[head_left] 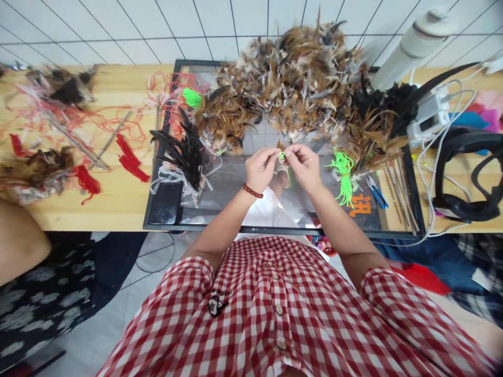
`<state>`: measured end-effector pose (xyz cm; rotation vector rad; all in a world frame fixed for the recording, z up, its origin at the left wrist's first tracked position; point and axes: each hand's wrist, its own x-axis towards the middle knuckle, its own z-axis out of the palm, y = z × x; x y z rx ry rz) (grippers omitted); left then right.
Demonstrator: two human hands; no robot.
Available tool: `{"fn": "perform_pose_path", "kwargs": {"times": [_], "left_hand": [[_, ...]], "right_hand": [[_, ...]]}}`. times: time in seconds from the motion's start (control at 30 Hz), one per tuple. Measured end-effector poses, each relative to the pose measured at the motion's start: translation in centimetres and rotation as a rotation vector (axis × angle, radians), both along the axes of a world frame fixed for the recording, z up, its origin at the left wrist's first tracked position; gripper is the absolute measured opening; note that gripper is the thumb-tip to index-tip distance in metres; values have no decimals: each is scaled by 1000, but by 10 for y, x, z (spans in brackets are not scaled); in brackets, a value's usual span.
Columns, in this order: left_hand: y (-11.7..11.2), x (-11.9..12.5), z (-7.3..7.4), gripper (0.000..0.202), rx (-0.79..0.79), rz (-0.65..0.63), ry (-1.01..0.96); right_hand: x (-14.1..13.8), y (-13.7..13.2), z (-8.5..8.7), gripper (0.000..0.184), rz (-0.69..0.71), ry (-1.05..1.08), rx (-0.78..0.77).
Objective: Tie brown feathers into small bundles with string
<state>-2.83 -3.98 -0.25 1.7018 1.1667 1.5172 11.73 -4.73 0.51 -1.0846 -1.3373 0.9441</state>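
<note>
My left hand and my right hand meet over the glass-topped frame, fingertips pinched close together. Between them shows a small loop of bright green cord, gripped from both sides. A small brown feather tip seems to stick up just behind it; whether it is joined to the cord I cannot tell. Beyond my fingers rises a large heap of brown feathers. To the right of my right hand lies a bundle of green cords.
Black feathers with white ribbon and a dark phone lie left. Blue-handled snips, thin sticks, a white bottle and a black headset strap are right. Another person's arm is at far left, near red cords.
</note>
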Motion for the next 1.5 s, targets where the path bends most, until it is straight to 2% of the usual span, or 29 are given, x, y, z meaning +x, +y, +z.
{"fn": "perform_pose_path", "kwargs": {"times": [0.1, 0.2, 0.33, 0.5, 0.6, 0.73, 0.83, 0.9, 1.03, 1.17, 1.27, 1.37, 1.5], "left_hand": [[3, 1, -6, 22, 32, -18, -11], [5, 1, -8, 23, 39, 2, -6], [4, 0, -5, 22, 57, 16, -13], [4, 0, -2, 15, 38, -19, -32], [6, 2, -3, 8, -77, -24, -103], [13, 5, -5, 9, -423, -21, -263], [18, 4, -5, 15, -577, -26, -404], [20, 2, -3, 20, -613, -22, -466], [17, 0, 7, 28, -586, -29, -532], [9, 1, 23, 34, -618, -182, -627], [6, 1, 30, 39, -666, -299, -647], [7, 1, 27, 39, -706, -322, -600], [11, 1, 18, 37, -753, -236, -567]], "right_hand": [[1, 2, 0, 49, -45, -1, 5], [0, 3, -2, 47, -14, 16, -31], [-1, 2, -1, 44, 60, 60, -65], [2, 4, -2, 42, 20, 128, -26], [7, 9, -8, 42, -55, 186, -61], [11, 15, -16, 31, -165, 253, -157], [9, 16, -16, 19, -180, 277, -230], [7, 15, -13, 13, -184, 274, -254], [5, 12, -9, 10, -185, 241, -233], [7, 12, -9, 13, -166, 141, -201], [8, 12, -9, 18, -175, 121, -185], [9, 11, -7, 24, -167, 124, -123], [8, 8, -5, 34, -71, 129, -56]]}}
